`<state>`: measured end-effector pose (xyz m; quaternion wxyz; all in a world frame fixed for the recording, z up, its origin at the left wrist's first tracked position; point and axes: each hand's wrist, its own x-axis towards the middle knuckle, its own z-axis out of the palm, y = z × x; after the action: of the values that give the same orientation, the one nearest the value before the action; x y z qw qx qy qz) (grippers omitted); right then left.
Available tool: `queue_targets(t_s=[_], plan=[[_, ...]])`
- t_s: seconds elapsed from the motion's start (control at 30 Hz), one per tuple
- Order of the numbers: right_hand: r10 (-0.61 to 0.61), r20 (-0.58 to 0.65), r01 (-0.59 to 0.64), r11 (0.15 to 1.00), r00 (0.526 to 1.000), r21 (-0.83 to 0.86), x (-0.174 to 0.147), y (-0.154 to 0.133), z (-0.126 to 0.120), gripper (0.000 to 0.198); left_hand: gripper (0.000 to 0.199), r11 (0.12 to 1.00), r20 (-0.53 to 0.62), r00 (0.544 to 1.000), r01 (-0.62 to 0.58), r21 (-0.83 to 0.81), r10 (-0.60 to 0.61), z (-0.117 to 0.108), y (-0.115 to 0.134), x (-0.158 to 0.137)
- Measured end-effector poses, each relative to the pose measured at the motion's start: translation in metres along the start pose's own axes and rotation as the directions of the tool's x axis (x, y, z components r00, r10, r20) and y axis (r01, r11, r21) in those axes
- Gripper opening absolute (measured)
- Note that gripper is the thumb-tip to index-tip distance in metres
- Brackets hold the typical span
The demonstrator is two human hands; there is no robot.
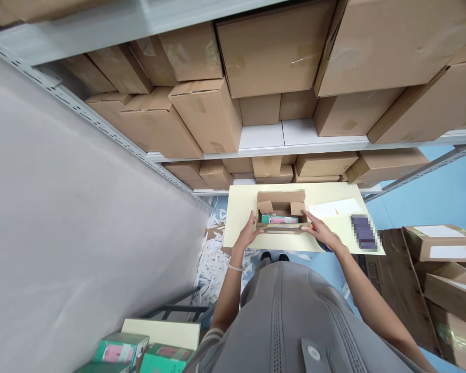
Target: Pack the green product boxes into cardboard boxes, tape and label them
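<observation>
"On the pale yellow rectangular tabletop (236, 207), which step was in hand?"

"Steadying an open brown cardboard carton (281, 197), as I judged it. It sat near the middle of that surface, flaps raised, with a hand at each end."

"How did those hands stand?"

"The left hand (247, 234) was half open, bent round the left end, thumb toward the front wall. The right hand (319, 231) mirrored it at the other end, fingers loosely spread; between them they had hold of the carton. Something dark blue (325, 247) showed under the right hand; whether that hand had hold of it too, I couldn't tell."

"And what did the next move call for?"

"To my mind, one hand keeping the carton steady so the other could come free for the flaps or the contents."

"What was inside?"

"One long green-and-pink package (281, 220) lay along the front wall. I couldn't tell whether anything was beneath it."

"Other containers?"

"Plain brown cardboard boxes (205, 114) stood on the grey metal shelving (264, 150) ahead, their contents hidden. Green boxes with pink panels (118, 352) stood at the lower left, well apart from the carton."
</observation>
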<state>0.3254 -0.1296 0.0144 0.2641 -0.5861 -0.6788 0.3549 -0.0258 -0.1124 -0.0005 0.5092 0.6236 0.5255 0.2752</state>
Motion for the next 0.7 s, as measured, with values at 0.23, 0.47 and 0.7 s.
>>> queue_targets(t_s=[0.23,0.47,0.7], plan=[[0.083,-0.298,-0.084,0.996,0.951,0.008,0.022,0.01,0.021,0.07,0.087,0.999,-0.133,0.991,0.036,0.033,-0.031,0.012,-0.002,0.03],[0.088,-0.279,-0.127,0.984,0.956,-0.125,0.025,0.017,0.036,0.066,0.084,0.954,-0.18,0.972,0.189,0.231,-0.149,0.029,0.012,0.037],[0.056,-0.236,-0.168,0.859,0.97,-0.484,0.041,0.008,0.021,0.096,0.105,0.694,-0.165,0.986,0.1,0.713,0.027,0.023,0.051,0.049]])
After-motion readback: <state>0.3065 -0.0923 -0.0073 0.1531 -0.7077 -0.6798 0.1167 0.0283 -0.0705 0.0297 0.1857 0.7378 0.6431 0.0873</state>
